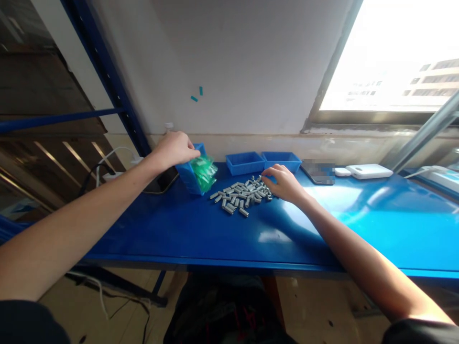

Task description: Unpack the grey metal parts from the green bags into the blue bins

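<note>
My left hand [177, 149] is at the top of a blue bin [190, 179] that stands tipped with its opening to the right. Its fingers are closed together beside the green plastic bags [204, 173] bulging from that opening; what lies between the fingertips is hidden. A heap of small silver metal cylinders [238, 195] is spread over the blue table to the right of the bin. At the heap's right end, among smaller metal pieces [256, 180], my right hand [281, 184] has its fingers curled in a pinch. Anything it holds is too small to make out.
Two blue trays [245, 164] [281, 160] stand side by side against the wall behind the heap. A dark phone-like slab [317, 171] and white devices [369, 171] lie to the right. Another dark slab [161, 183], cables and a blue upright [107, 71] are at the left.
</note>
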The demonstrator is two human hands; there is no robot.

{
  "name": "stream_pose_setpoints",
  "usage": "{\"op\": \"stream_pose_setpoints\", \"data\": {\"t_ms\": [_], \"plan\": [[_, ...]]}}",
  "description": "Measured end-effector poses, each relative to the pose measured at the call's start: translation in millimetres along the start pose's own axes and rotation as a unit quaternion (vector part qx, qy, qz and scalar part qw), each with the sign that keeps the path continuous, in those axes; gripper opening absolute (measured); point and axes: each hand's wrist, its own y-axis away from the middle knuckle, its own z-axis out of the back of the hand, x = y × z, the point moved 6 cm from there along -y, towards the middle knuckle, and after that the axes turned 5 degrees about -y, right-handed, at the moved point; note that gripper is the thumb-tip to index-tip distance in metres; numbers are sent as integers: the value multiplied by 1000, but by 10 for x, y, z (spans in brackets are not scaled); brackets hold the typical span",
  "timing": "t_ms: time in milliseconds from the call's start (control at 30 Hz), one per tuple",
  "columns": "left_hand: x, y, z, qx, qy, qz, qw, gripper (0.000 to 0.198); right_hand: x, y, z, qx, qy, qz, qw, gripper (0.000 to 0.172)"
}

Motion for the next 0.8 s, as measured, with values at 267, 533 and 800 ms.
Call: {"op": "stream_pose_setpoints", "data": {"t_ms": [267,533,800], "plan": [[-807,289,131,-9,-80,-95,992,40,93,3,-44,9,-15,5,1000,33],[-1078,331,0,4,-79,-137,987,35,345,85,-247,59,-39,35,997,36],[-897,419,35,-28,-83,-116,989,28,420,121,-292,93,-19,47,994,35]]}}
